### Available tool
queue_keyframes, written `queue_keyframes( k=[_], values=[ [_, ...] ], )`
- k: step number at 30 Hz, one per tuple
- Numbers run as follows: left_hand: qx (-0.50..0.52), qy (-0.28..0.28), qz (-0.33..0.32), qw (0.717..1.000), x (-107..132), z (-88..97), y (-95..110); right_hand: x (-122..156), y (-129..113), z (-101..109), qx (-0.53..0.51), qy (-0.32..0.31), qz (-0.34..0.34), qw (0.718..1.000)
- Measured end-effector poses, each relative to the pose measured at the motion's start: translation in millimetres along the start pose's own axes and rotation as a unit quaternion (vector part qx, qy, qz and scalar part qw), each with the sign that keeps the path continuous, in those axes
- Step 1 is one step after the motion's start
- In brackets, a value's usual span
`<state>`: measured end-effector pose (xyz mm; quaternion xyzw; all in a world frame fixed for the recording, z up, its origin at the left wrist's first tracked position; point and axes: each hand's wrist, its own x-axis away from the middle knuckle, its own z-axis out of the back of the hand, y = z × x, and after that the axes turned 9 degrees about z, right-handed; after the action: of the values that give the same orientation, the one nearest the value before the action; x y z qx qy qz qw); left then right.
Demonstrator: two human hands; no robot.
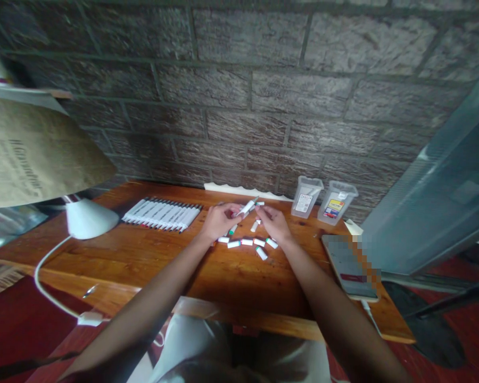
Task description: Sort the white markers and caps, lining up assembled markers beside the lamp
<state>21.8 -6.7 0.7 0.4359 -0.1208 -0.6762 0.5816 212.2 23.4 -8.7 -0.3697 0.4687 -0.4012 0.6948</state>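
My left hand is closed around a white marker, whose tapered grey end points up and to the right. Close beside that end is my right hand, its fingers pinched together; what they hold, if anything, is too small to make out. Below the hands lie several short white caps with coloured ends, most of them in a loose row. One cap with a green end sits nearer the front. Another pale cap rests between my hands.
A neat row of white markers lies left on the wooden desk. A lamp stands at far left. Two clear plastic containers stand by the brick wall. A tablet or phone with a cable lies at right.
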Motion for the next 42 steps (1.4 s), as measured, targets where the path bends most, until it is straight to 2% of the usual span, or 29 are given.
queue_keyframes(
  k=[3, 7, 13, 22, 31, 36, 42],
  values=[
    [0.005, -0.002, -0.038, 0.999, 1.4, -3.9, 3.0, -2.7, -3.2, -1.1, -0.125, 0.013, -0.047, 0.991],
    [0.006, 0.006, -0.066, 0.998, 3.1, -7.7, 3.5, -3.3, -2.5, -1.1, -0.181, 0.023, -0.035, 0.983],
    [0.005, -0.005, -0.077, 0.997, 3.7, -7.3, 3.8, -0.8, -1.7, -2.5, -0.181, -0.001, -0.019, 0.983],
    [0.041, -0.021, -0.086, 0.995, 5.9, -10.3, -1.4, 1.6, -8.1, -1.4, -0.205, 0.015, 0.014, 0.978],
    [0.039, -0.042, -0.097, 0.994, 6.4, -10.0, 2.2, 0.9, -10.9, -3.6, -0.222, 0.040, 0.031, 0.974],
    [0.062, -0.053, -0.075, 0.994, 7.9, -11.9, 1.3, -1.6, -6.3, -3.0, -0.249, 0.053, 0.003, 0.967],
    [0.147, -0.091, -0.032, 0.984, 7.1, -14.1, 2.2, -3.5, -5.4, -1.9, -0.308, 0.053, -0.015, 0.950]
  ],
)
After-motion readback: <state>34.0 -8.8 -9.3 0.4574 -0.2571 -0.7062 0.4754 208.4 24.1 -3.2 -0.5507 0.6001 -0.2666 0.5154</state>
